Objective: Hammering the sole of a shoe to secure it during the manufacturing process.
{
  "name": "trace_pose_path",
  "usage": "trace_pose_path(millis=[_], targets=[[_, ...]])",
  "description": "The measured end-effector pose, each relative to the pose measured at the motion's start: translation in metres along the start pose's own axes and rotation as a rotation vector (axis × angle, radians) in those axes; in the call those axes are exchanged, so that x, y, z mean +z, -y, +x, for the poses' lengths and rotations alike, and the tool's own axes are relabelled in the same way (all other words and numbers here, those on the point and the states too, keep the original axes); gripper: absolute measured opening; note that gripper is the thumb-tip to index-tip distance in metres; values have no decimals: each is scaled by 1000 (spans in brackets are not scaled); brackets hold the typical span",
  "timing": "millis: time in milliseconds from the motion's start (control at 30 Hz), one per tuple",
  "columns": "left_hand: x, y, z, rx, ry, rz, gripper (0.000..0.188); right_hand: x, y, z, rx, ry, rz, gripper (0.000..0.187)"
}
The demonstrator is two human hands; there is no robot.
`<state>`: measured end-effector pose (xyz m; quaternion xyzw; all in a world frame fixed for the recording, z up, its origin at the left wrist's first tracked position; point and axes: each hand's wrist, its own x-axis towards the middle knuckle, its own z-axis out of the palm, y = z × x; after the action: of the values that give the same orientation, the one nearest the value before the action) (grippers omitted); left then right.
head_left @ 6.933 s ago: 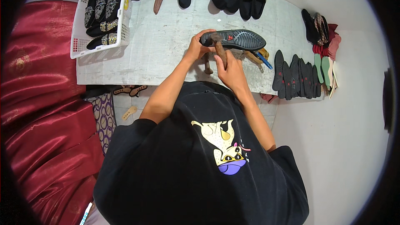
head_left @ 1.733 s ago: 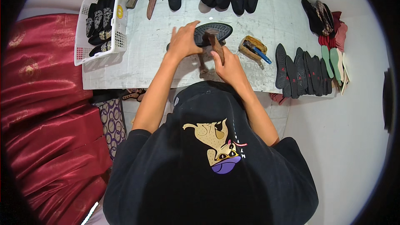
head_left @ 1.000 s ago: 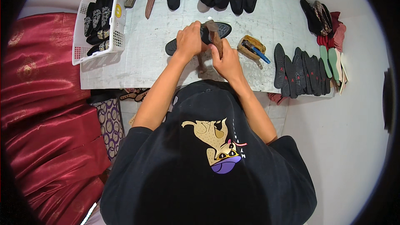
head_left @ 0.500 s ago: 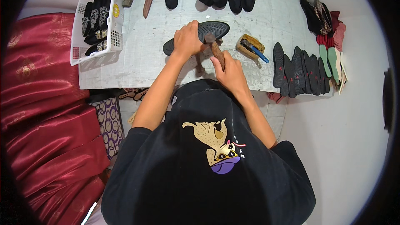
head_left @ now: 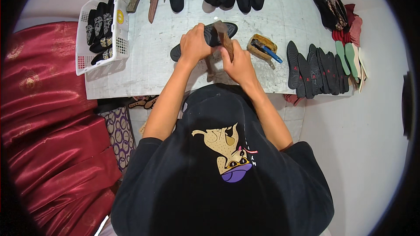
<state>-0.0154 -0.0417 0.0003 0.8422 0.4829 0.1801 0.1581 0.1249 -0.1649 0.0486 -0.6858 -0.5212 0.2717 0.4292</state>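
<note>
Basket (head_left: 101, 26) left on table (head_left: 144, 67); soles (head_left: 316, 67) right.

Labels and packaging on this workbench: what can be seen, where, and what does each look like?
Round yellow sticker: on the right wall of the white basket, top left; its print is too small to make out.
White basket: perforated plastic container at the table's left edge, holding dark slippers.
No boxes, signs or screens show.

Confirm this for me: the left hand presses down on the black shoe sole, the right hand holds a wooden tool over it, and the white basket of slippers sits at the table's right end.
Not quite. The head view shows the white basket at the table's left end, not the right. The rest holds: the left hand presses on the black shoe sole and the right hand holds the wooden tool over it.
</note>
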Motion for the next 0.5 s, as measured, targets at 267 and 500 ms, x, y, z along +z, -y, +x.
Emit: trace_pose_path(millis=[267, 500], targets=[[-6, -1, -9, -99, 51, -41, 66, -7, -2, -20, 18, 70, -43, 32], [-11, 13, -10, -87, 115, -1, 73, -10, 6, -26, 10, 204, -78, 38]])
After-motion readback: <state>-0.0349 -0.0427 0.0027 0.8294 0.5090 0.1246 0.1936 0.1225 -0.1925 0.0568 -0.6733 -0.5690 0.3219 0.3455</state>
